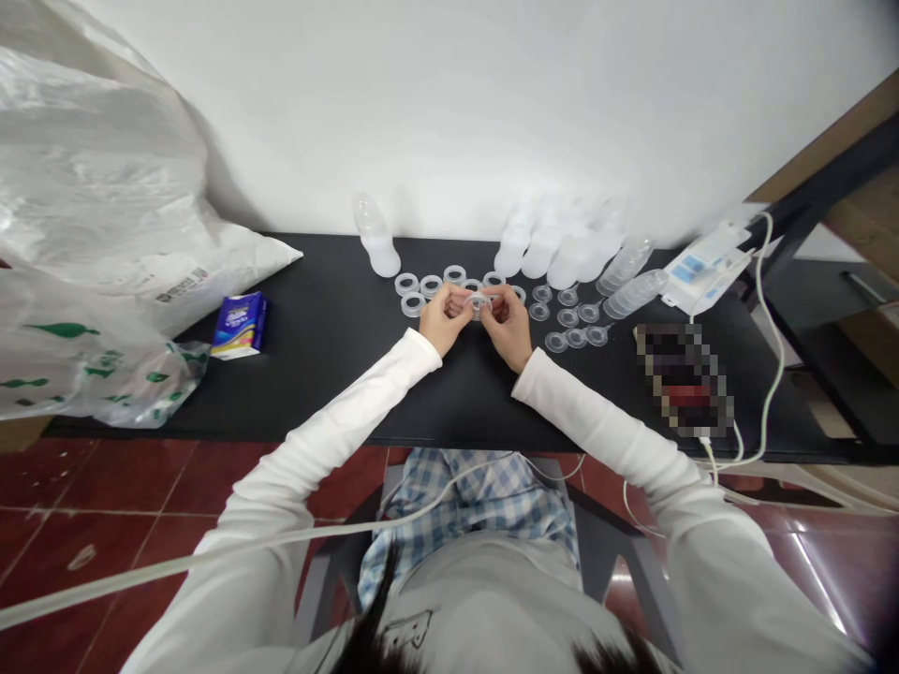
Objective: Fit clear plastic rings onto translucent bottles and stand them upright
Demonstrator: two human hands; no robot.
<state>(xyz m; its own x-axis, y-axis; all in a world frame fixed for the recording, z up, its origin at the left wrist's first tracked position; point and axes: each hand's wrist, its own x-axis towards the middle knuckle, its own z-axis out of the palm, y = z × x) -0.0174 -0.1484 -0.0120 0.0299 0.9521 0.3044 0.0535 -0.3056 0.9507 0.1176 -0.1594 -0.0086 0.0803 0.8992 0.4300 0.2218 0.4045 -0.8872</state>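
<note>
My left hand [444, 319] and my right hand [508, 324] meet over the black table [337, 374], fingers pinched together on one translucent plastic ring [478, 301] held between them. Several more white rings [414, 303] lie just beyond my fingers. To the right of my right hand sit several small clear nipple-like caps [576, 337]. Translucent bottles [554, 251] lie in a row against the wall, and a single bottle [375, 236] lies apart to the left.
Big white plastic bags [91, 234] cover the table's left end, with a blue tissue pack [241, 325] beside them. A stack of clear cups [632, 295], a white power strip [702, 267] with cables, and a blurred dark object [685, 379] lie right.
</note>
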